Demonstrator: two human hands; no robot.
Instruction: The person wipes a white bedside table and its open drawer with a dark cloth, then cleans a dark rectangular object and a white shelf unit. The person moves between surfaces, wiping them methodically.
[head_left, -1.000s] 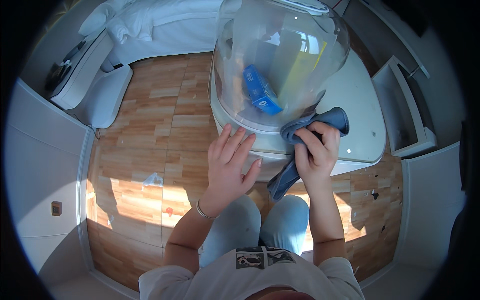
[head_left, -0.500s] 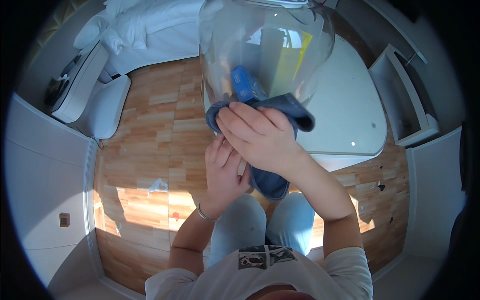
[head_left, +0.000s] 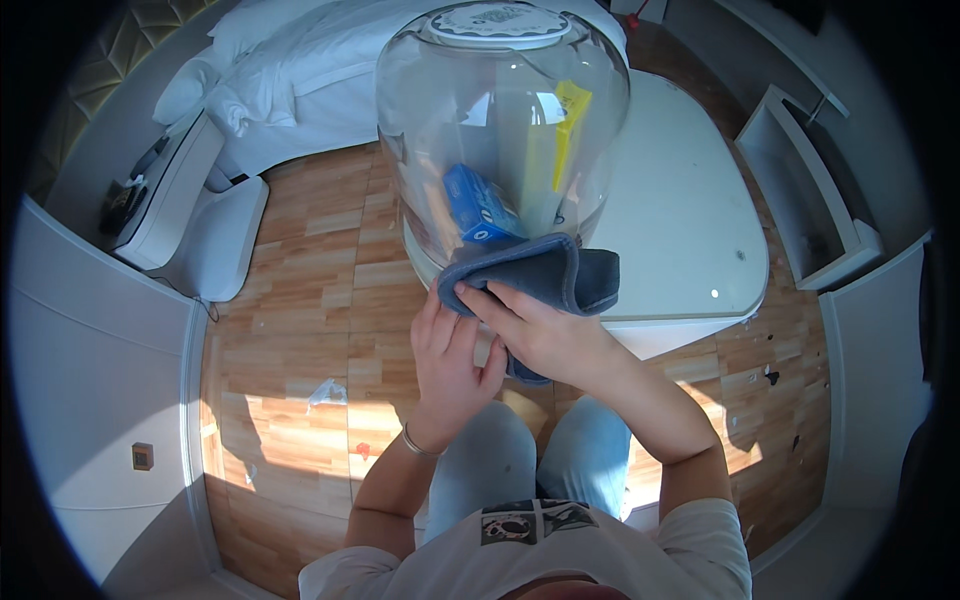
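A grey-blue cloth [head_left: 540, 275] is bunched in my right hand [head_left: 545, 335], whose fingers are closed on it against the lower front of a big clear jar [head_left: 405, 150]. My left hand [head_left: 450, 360] lies just left of it, at the table's front edge, fingers stretched out and thumb apart; its fingertips are by the cloth's left edge. Part of the cloth hangs below my right hand. Through the jar wall show a blue box [head_left: 480, 205] and a yellow packet [head_left: 570, 130]. A white patterned lid [head_left: 500, 22] tops the jar.
The jar stands on a white glass-topped table [head_left: 690, 200] with rounded corners. Behind it is a bed with white bedding [head_left: 310, 85]. At left stands a white cabinet [head_left: 175, 190]; at right, an open white shelf unit [head_left: 810, 180]. White scrap [head_left: 327, 393] lies on the wooden floor.
The jar now sits lower in view, showing its whole lid. My right hand and the cloth have moved down slightly, and the cloth is folded differently, with less hanging below.
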